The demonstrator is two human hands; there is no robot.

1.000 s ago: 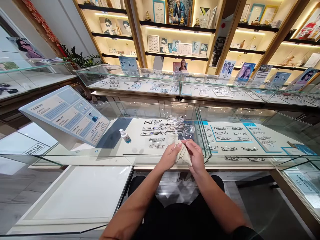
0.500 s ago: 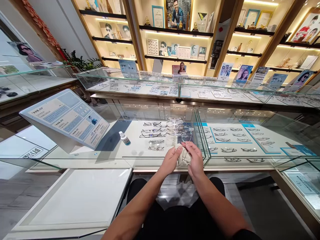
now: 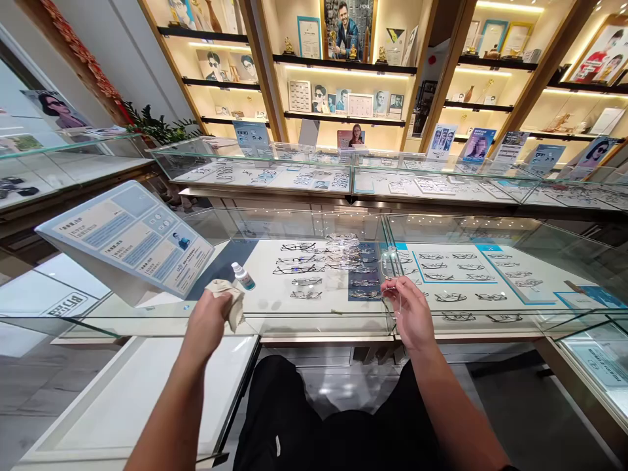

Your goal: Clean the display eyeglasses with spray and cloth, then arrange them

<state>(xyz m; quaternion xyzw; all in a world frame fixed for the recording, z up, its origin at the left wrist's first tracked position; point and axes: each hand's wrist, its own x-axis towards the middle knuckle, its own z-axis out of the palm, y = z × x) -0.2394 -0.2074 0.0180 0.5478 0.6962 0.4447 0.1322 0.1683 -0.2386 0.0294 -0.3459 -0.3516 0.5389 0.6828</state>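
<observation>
My left hand (image 3: 209,324) is closed on a crumpled beige cloth (image 3: 235,307), just left of a small white spray bottle (image 3: 243,276) that stands upright on the glass counter. Over the counter to the right, my right hand (image 3: 409,307) grips a pair of thin-rimmed eyeglasses (image 3: 391,263) between thumb and fingers. The lenses point away from me, and part of the frame is hidden behind the fingers. Several pairs of glasses (image 3: 300,268) lie in rows inside the case beneath.
A tented information card (image 3: 130,239) stands on the counter at the left. Below it, a white drawer or tray (image 3: 122,392) juts out toward me. Across an aisle is another glass display case (image 3: 275,173), with lit shelves (image 3: 343,118) behind.
My hands have moved apart. The left went left with the cloth to beside the bottle; the right moved a little right, holding the eyeglasses now out of the cloth.
</observation>
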